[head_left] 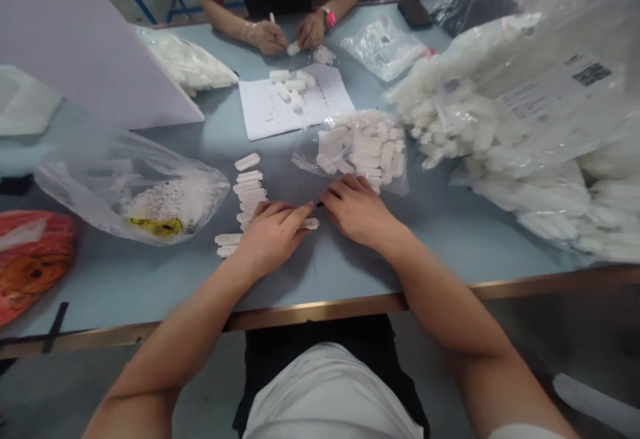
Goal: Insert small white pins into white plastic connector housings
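Observation:
My left hand (273, 236) is closed over a small white elongated plastic piece (311, 224) on the table, whose right end sticks out past the fingers. My right hand (356, 211) is just to the right, fingers curled and pressed together. A tiny black tip (320, 204) shows at its fingertips, too small to name. Beside my left hand, similar white pieces (249, 189) lie in a column, with a few more at its lower left. Beyond my right hand, an open clear bag (370, 139) holds many white pieces.
A clear bag of small parts (170, 192) lies left, near an orange-red package (35, 262). Large bags of white pieces (525, 132) fill the right. Opposite, a co-worker's hands (287, 36) work behind a paper sheet (295, 112) bearing white pieces. A white panel (100, 46) stands upper left.

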